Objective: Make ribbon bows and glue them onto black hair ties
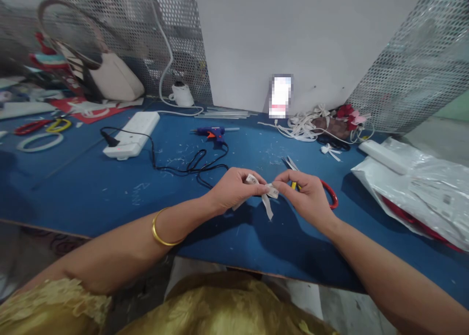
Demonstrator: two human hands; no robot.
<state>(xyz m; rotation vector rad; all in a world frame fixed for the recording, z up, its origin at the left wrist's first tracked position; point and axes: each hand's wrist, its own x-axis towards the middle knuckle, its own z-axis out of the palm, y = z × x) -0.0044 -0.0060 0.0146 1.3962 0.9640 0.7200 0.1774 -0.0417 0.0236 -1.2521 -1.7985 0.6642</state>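
A white ribbon bow with dark printing hangs between my hands above the blue table. My left hand pinches it near the middle, thumb and fingers pressed together. From the right, the thumb and fingertips of my right hand close on one loop of it. One ribbon tail dangles below my left thumb. Partly hidden behind my right hand lies a pair of scissors with red and yellow handles, its blades pointing away from me.
A blue glue gun with a black cord lies ahead, beside a white power strip. A lit phone leans on the back board. White ribbons lie beside it. At right is a plastic bag; at left, a handbag.
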